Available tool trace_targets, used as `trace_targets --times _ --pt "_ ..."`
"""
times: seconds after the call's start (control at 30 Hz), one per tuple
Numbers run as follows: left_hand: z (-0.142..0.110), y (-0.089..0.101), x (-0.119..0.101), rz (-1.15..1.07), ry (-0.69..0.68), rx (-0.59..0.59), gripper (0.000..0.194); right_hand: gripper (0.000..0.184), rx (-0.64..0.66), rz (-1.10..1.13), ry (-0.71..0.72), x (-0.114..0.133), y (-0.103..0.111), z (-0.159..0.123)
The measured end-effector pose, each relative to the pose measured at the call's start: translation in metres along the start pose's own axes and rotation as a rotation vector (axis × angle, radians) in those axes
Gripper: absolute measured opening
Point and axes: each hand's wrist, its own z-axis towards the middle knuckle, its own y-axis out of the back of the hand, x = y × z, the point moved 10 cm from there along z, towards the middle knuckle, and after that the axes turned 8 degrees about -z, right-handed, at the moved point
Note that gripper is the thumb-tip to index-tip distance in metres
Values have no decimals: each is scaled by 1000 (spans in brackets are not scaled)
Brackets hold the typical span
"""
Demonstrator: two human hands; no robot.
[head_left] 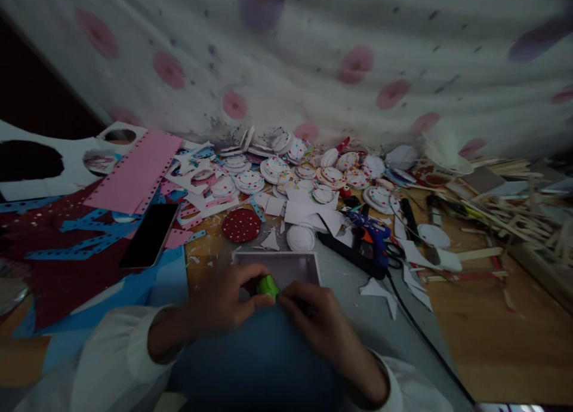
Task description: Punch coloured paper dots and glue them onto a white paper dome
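My left hand [233, 298] grips a small bright green object [267, 286] between thumb and fingers; its kind is not clear. Close against its right end, my right hand [316, 313] has thumb and fingertips pinched together. A small dark bit shows at those fingertips, too blurred to name. Both hands are over the near part of a shallow grey tray [275, 255], partly covering it. Just beyond the tray lie a white padded disc [301, 238] and a dark red round with white dots [242, 226].
Dotted fabric discs [273, 170] are heaped at the back. A blue glue gun [378, 239] lies right of the tray, its black cord running to the front edge. Scissors [396, 254] and wooden sticks [505, 203] lie farther right. A phone [150, 236] rests on coloured sheets at left.
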Motion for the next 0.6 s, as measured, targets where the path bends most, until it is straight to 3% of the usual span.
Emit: trace_targets --times 0.07,0.17,0.23,0.47,0.6 --pt "0 0 -3 11 -13 0 24 15 20 77 -18 1 3 2" --pt "3 -2 -12 70 -60 8 23 45 76 257 6 8 4 7" --pt "4 -4 -16 112 -81 6 26 54 131 358 59 14 0 11" --pt "12 -8 -9 168 -45 -38 34 37 135 484 53 5 -12 22" --pt "17 -11 -12 14 3 42 28 39 155 436 44 4 -8 21"
